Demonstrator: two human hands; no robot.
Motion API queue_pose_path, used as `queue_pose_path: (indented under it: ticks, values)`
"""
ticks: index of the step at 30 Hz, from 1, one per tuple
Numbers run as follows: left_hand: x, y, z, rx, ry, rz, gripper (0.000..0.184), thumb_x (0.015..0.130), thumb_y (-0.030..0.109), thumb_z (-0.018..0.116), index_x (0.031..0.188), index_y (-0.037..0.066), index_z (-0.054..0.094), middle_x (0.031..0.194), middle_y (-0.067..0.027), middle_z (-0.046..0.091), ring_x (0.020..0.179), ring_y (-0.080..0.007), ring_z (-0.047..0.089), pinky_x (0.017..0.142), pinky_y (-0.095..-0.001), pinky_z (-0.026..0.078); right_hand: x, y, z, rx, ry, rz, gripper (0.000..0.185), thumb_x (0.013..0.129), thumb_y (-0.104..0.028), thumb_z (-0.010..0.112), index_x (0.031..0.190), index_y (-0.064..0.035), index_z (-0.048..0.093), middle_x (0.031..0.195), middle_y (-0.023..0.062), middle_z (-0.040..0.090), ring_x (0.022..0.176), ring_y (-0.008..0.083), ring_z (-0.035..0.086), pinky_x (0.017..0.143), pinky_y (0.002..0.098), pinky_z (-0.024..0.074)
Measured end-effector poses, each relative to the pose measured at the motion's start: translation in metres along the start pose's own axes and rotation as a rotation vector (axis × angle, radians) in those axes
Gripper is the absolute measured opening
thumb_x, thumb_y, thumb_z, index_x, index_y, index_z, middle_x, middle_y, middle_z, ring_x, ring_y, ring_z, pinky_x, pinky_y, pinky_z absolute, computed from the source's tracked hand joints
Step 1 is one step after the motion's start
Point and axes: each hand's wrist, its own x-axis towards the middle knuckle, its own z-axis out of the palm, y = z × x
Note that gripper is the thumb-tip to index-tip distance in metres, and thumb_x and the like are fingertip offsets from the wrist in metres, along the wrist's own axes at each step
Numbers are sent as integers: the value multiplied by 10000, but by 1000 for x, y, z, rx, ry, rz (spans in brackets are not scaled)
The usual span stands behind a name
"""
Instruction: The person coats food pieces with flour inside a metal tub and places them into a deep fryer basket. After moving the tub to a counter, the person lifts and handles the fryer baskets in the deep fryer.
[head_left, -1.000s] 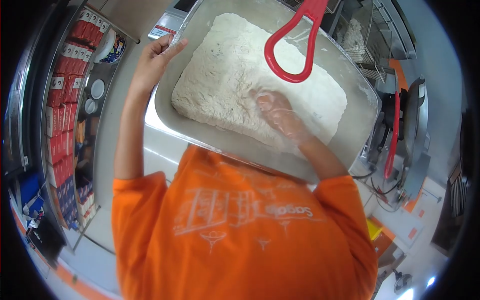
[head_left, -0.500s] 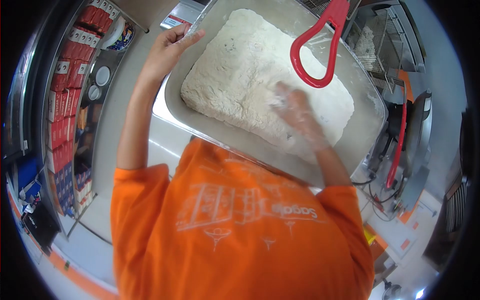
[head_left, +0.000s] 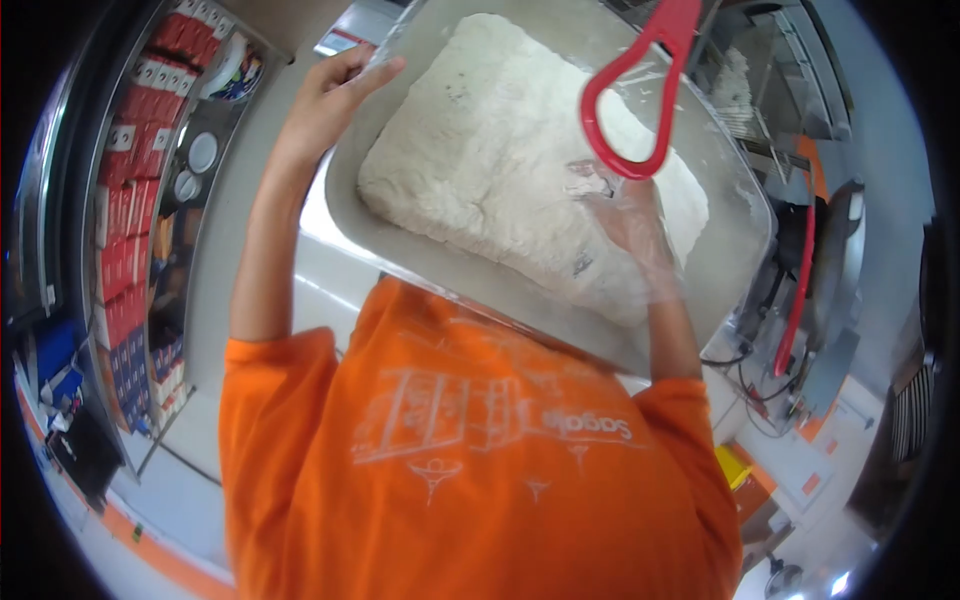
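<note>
My left hand (head_left: 340,88) grips the upper left rim of a large metal tub (head_left: 345,190), thumb over the edge. White flour (head_left: 480,130) fills much of the tub, with a few small dark specks or lumps on its surface. Over the right part of the flour is my right hand (head_left: 635,225), in a clear, flour-dusted plastic glove. Its fingers are blurred and curl around a pale, floury lump too unclear to name. A red looped handle (head_left: 597,135) hangs across the view above the tub, close to this hand.
Shelves with red boxes (head_left: 115,210) and round white lids (head_left: 203,151) stand at the left. Wire baskets (head_left: 765,110), a second red handle (head_left: 797,300) and cables are at the right. A yellow object (head_left: 733,466) lies lower right.
My right hand has moved to the right across the flour, and its fingers now curl by a pale lump. The flour's surface looks smoother. My left hand stays on the rim.
</note>
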Motion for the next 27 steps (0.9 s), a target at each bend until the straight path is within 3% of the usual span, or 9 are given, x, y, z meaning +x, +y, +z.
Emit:
queue_pose_path:
  ticks: [6,10,12,15,17,20,22,24,27]
  values:
    - [4,-4,-1,12,-2,45,230,842,269,670,856,43,632,756,64,521,715,-43,440,660,-213,348,-29,-89,-84,685,-48,510,332,732,-18,602,1058,-19,669,983,73,647,856,114,622,716,209,473]
    - [-4,2,1,160,126,-7,215,846,258,666,840,47,629,757,51,535,718,-53,449,661,-218,355,-71,-103,-139,765,40,147,378,735,-139,627,1090,-11,647,964,84,648,840,133,630,687,246,494]
    - [-6,1,-1,196,174,-112,372,827,277,686,1076,7,623,1045,-55,607,1014,-142,529,922,-280,382,-85,-114,-182,776,213,-120,387,737,-192,634,1077,-8,651,960,90,648,832,141,633,682,254,500]
    - [-6,1,-2,180,171,-98,299,863,226,644,1067,9,627,985,-29,624,937,-101,536,859,-254,393,-95,-135,-247,556,338,75,498,600,-229,611,998,67,650,1010,183,633,966,239,624,873,334,488]
    - [-5,-7,-3,158,175,-79,266,875,206,627,1056,11,630,954,-16,628,906,-83,533,838,-242,391,-89,-108,-277,240,528,-80,384,724,-218,618,1011,35,650,1070,153,609,993,214,591,826,300,480]
    - [-4,-8,-7,180,179,-25,210,891,182,602,1018,19,638,893,11,620,835,-56,514,798,-223,379,-45,-32,-313,424,516,-255,211,816,-125,611,981,-8,672,1142,99,578,1014,151,549,784,253,457]
    - [-4,-4,-9,176,175,-154,530,797,321,725,1171,-4,537,1021,-62,569,944,-142,521,865,-269,383,3,41,-334,326,413,-324,218,774,-129,647,956,-15,684,1088,86,607,960,152,573,745,270,472]
    - [-3,-5,-11,148,121,-110,475,816,258,711,1162,-15,535,1003,-54,578,942,-135,530,863,-260,382,49,54,-333,234,336,156,220,798,-188,654,976,-63,681,1246,139,502,1000,242,561,764,332,480]
    - [-3,-10,-12,89,130,-72,349,848,168,667,1116,-23,550,1003,-50,582,927,-118,528,851,-260,387,119,138,-323,-57,210,239,213,763,-122,652,956,-34,679,1142,166,565,961,218,588,721,321,494]
